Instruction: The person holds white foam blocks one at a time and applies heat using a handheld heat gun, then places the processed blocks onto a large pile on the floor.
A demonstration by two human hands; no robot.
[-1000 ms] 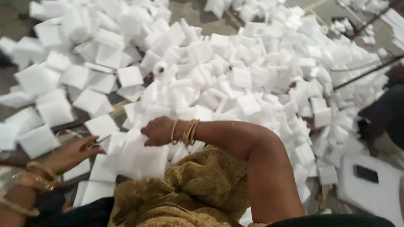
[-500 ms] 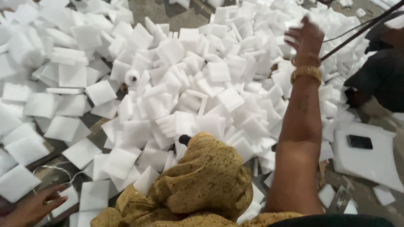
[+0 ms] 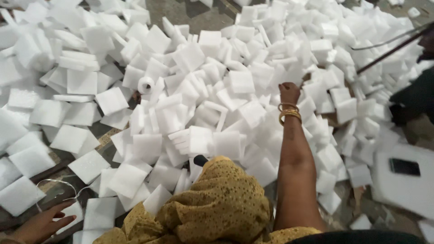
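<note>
The right hand [image 3: 288, 91] reaches into the foam pads [image 3: 226, 90], grip unclear, left hand [image 3: 43, 223] open and empty; the heap looks unsorted

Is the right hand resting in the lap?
No, the right hand is stretched out into the pile of white foam squares, gold bangles on its wrist.

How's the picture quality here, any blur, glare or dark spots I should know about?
Head view: soft, even light with no hard shadows; the white foam squares are bright enough that many edges wash out. The right hand looks slightly smeared, as does the left hand at the bottom corner. The far right edge is darker, and the phone is only a dim shape.
</note>
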